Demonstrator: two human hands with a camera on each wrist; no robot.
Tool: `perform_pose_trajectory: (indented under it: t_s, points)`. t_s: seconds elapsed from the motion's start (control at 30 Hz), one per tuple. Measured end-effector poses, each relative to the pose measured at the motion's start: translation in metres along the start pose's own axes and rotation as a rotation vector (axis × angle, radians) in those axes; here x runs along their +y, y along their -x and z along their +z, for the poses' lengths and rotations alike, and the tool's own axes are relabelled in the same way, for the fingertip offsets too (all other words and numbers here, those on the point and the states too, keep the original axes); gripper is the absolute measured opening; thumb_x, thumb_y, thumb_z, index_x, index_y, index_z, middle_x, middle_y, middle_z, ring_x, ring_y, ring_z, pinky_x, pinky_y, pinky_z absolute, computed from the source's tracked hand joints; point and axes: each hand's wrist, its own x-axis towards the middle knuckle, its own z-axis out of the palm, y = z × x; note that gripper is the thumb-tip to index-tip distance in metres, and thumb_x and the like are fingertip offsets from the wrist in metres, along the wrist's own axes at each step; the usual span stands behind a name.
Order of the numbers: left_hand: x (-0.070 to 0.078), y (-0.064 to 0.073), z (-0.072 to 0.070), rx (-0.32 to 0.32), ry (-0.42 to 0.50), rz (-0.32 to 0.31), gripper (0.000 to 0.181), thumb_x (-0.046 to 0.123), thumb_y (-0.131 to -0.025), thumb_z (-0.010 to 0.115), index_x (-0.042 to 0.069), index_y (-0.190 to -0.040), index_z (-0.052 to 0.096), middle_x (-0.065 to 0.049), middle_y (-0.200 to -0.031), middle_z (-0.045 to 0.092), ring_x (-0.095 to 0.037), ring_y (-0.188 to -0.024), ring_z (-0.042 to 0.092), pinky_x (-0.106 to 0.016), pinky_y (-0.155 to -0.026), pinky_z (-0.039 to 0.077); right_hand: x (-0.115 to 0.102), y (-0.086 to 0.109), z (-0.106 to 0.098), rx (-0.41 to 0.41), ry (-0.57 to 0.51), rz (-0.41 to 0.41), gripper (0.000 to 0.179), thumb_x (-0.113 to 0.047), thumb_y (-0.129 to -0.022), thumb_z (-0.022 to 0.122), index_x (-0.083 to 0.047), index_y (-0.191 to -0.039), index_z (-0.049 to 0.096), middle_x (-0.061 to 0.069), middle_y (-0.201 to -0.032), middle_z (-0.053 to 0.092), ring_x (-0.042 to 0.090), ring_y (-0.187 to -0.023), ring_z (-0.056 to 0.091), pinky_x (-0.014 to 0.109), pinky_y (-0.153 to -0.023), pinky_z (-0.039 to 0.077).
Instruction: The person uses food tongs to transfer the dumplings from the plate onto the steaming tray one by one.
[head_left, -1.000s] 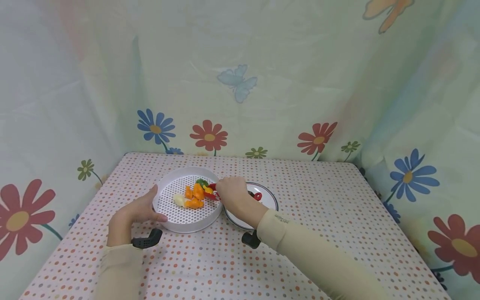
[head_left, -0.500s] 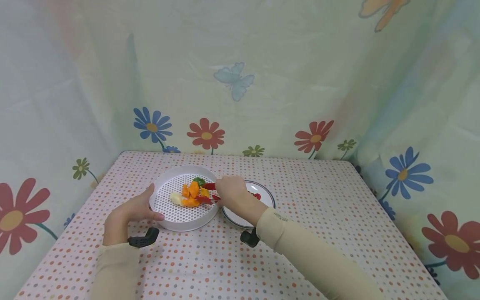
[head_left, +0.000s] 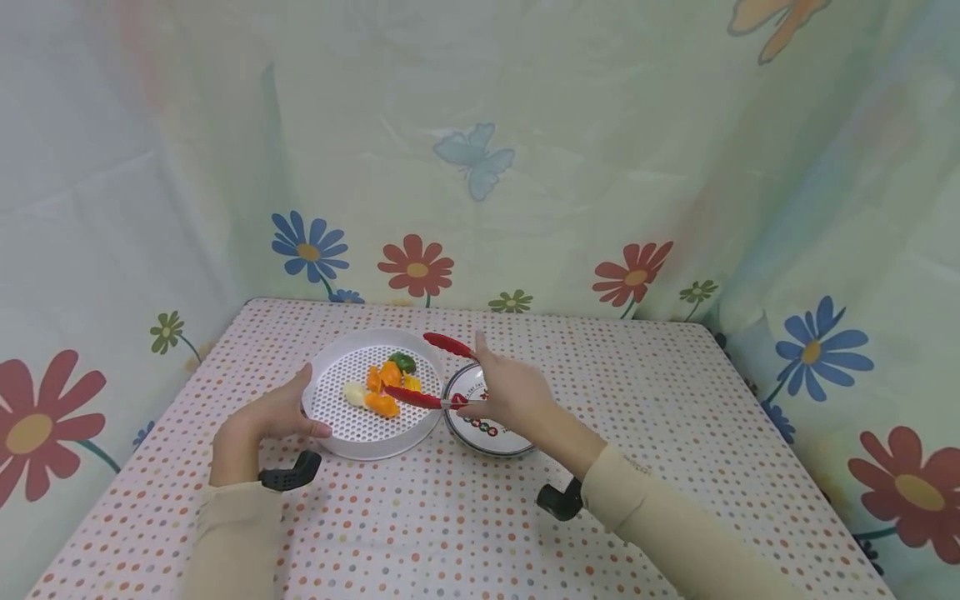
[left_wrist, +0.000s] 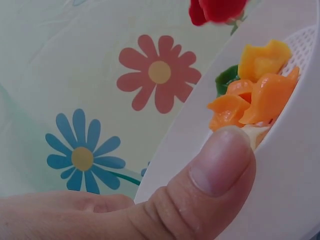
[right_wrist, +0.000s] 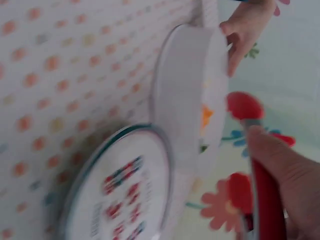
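Observation:
On the table stands a round white steamer tray (head_left: 378, 450) with a perforated base. In it lie glossy orange pieces (head_left: 382, 406), a yellow piece (head_left: 412, 382), a green piece (head_left: 403, 362) and a pale cream piece (head_left: 355, 393). My left hand (head_left: 273, 412) holds the tray's left side, thumb toward the front and fingers farther back. My right hand (head_left: 517, 390) grips red-tipped tongs (head_left: 412, 397), whose arms are spread wide. One tip overlaps the tray in the head view, the other points past its right rim; nothing is between them.
A white plate (head_left: 491, 437) with a dark rim and red printed figures sits against the tray's right side, partly under my right hand in the head view. The dotted tablecloth (head_left: 637, 400) extends to the right, with a flowered curtain (head_left: 555, 208) behind.
My right hand has drawn back to the right and turned, and the tongs' arms have spread apart, away from the pieces in the tray. My left hand stays on the tray.

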Motion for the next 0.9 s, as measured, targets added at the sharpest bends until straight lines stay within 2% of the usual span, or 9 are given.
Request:
perform_pose_trajectory:
  t_s: [0.07,0.17,0.33,0.43,0.7,0.8,0.9]
  points:
    - [0.000,0.000,0.001,0.001,0.006,0.000,0.136,0.049,-0.062,0.082,0.002,-0.150,-0.010,-0.031,-0.155,0.000,-0.053,-0.140,0.008,-0.067,-0.110,0.013,0.018,0.007,0.008,0.038,-0.049,0.014,0.119,-0.055,-0.066,0.080,-0.014,-0.154,0.012,0.006,-0.127,0.063,0.023,-0.103,0.066,0.036,-0.074,0.058]
    - [0.000,-0.001,0.003,0.003,0.011,-0.001,0.136,0.048,-0.062,0.082,0.002,-0.150,-0.010,-0.030,-0.155,0.000,-0.053,-0.140,0.008,-0.067,-0.110,0.012,0.043,0.020,0.022,0.069,-0.100,0.030,0.117,-0.052,-0.067,0.080,-0.013,-0.154,0.013,0.010,-0.138,0.055,0.028,-0.118,0.060,0.044,-0.091,0.053]
    - [0.000,-0.002,0.004,0.005,0.015,0.010,0.134,0.047,-0.063,0.082,0.002,-0.150,-0.009,-0.030,-0.155,0.000,-0.052,-0.140,0.008,-0.067,-0.110,0.012,0.078,0.034,0.045,0.095,-0.129,0.073,0.113,-0.053,-0.068,0.079,-0.012,-0.153,0.017,0.015,-0.141,0.050,0.033,-0.124,0.054,0.049,-0.097,0.049]
    - [0.000,-0.002,0.004,0.004,0.013,0.015,0.134,0.047,-0.064,0.082,0.002,-0.150,-0.009,-0.030,-0.155,0.001,-0.052,-0.140,0.008,-0.066,-0.111,0.013,0.092,0.039,0.057,0.084,-0.101,0.078,0.114,-0.054,-0.068,0.079,-0.012,-0.153,0.017,0.016,-0.143,0.048,0.034,-0.125,0.053,0.049,-0.098,0.048]
    - [0.008,-0.001,0.004,-0.022,-0.016,0.007,0.132,0.043,-0.064,0.084,0.000,-0.150,-0.007,-0.032,-0.154,0.001,-0.052,-0.141,0.005,-0.065,-0.111,0.011,0.108,0.052,0.079,0.084,-0.140,0.058,0.107,-0.060,-0.068,0.074,-0.014,-0.151,0.026,0.012,-0.146,0.046,0.033,-0.130,0.049,0.049,-0.102,0.044]
    - [0.018,0.004,0.004,-0.023,-0.060,-0.018,0.127,0.050,-0.069,0.078,0.002,-0.151,-0.006,-0.032,-0.154,0.004,-0.053,-0.140,0.009,-0.068,-0.110,0.015,0.110,0.057,0.083,0.094,-0.142,0.044,0.103,-0.059,-0.069,0.075,-0.015,-0.150,0.029,0.011,-0.145,0.048,0.033,-0.130,0.048,0.049,-0.103,0.044]
    - [0.035,0.013,0.000,0.014,-0.119,-0.033,0.118,0.056,-0.075,0.071,0.003,-0.152,-0.002,-0.033,-0.153,0.005,-0.054,-0.139,0.011,-0.069,-0.108,0.019,0.110,0.058,0.081,0.091,-0.118,-0.019,0.102,-0.059,-0.072,0.073,-0.013,-0.150,0.026,0.012,-0.144,0.048,0.033,-0.129,0.050,0.049,-0.102,0.044]
